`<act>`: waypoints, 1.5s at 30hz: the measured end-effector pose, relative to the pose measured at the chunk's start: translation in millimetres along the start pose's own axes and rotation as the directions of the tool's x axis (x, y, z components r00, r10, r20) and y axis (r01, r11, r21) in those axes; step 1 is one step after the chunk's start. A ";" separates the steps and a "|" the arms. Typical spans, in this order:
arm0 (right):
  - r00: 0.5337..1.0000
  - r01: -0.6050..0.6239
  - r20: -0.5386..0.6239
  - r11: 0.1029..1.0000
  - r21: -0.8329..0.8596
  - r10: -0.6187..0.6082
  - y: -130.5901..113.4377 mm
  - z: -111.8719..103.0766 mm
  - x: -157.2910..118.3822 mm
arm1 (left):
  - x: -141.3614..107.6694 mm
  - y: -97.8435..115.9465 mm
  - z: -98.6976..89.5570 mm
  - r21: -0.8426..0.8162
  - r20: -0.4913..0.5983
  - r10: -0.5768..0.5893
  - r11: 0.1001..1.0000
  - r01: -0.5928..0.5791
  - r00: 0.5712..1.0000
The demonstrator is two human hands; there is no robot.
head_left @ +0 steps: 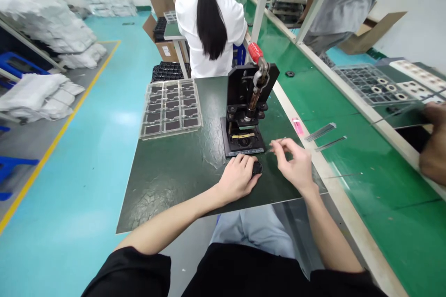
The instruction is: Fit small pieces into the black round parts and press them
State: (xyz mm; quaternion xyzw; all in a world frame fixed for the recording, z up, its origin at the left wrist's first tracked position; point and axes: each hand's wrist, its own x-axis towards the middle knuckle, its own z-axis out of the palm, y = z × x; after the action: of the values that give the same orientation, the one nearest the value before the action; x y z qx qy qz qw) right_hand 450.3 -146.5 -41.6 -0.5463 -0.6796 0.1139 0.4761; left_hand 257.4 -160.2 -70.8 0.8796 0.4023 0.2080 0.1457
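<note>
My left hand [239, 175] rests on the dark green tabletop, its fingers closed round a small round black part [257, 168]. To its right, my right hand [294, 161] is raised a little over the table, thumb and fingertips pinched on a thin, clear-looking piece [275, 144] too small to name. Just beyond both hands stands a black hand press [244, 116] with a red-gripped lever [255, 52]. A yellow strip [243, 136] lies across the fixture in its base. Neither hand touches the press.
A clear compartment tray [170, 109] of dark flat parts lies at the table's left. Along the right runs a green conveyor belt [365, 185] carrying thin metal strips [320, 132] and a black ring [290, 74]. A person in white [184, 32] sits ahead; another person's hand [434, 144] is at far right.
</note>
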 end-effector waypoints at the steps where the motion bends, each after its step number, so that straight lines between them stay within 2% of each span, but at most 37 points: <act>1: 0.997 0.040 0.062 0.996 -0.073 -0.036 2.3 -7.9 -6.9 | 1.0 -2.9 -1.9 -0.053 0.018 0.027 0.998 -0.026 0.999; 3: 0.990 0.095 0.116 0.983 -0.155 -0.077 8.2 -18.7 -22.2 | 2.9 -8.9 -5.2 -0.169 0.039 0.076 0.983 -0.068 0.996; 6: 0.991 0.083 0.119 0.989 -0.122 -0.068 16.0 -23.5 -43.4 | 4.4 -15.3 -7.4 -0.289 0.033 0.078 0.955 -0.065 0.996; 9: 0.999 -0.019 0.050 0.999 -0.050 0.022 16.7 -20.6 -55.8 | 3.2 -15.7 -5.3 -0.298 -0.005 0.001 0.954 -0.003 1.000; 12: 0.982 -0.185 -0.006 0.976 0.110 0.187 10.2 -11.3 -57.0 | 1.1 -12.6 -1.3 -0.265 -0.027 -0.052 0.963 0.043 0.998; 15: 0.960 -0.278 0.132 0.908 0.314 0.249 3.6 4.7 -51.9 | 0.1 -10.3 1.9 -0.308 -0.018 -0.060 0.950 0.051 0.998; 18: 0.952 -0.287 0.208 0.883 0.371 0.222 3.2 18.9 -48.0 | 0.8 -10.5 4.3 -0.399 -0.004 -0.092 0.913 0.083 0.996; 23: 0.963 -0.253 0.169 0.924 0.286 0.211 10.4 21.2 -48.9 | 3.6 -11.7 6.8 -0.501 0.033 -0.206 0.844 0.194 0.978; 28: 0.965 -0.197 0.206 0.967 0.161 0.163 11.3 17.5 -49.8 | 6.0 -10.1 3.6 -0.529 0.096 -0.272 0.801 0.281 0.957; 37: 0.989 0.023 0.144 1.000 0.021 -0.026 6.5 20.9 -48.6 | 7.8 -8.3 0.8 -0.518 0.110 -0.291 0.799 0.305 0.950; 45: 0.967 0.201 0.174 0.976 -0.087 -0.183 6.0 24.5 -45.6 | 8.5 -9.3 1.3 -0.490 0.095 -0.289 0.820 0.297 0.953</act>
State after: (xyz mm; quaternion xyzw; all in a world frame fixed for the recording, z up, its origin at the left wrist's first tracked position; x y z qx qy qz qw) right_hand 432.9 -174.1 -82.2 -0.4907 -0.7715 0.0765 0.3977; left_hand 257.0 -147.9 -73.8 0.7414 0.4639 0.2724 0.4012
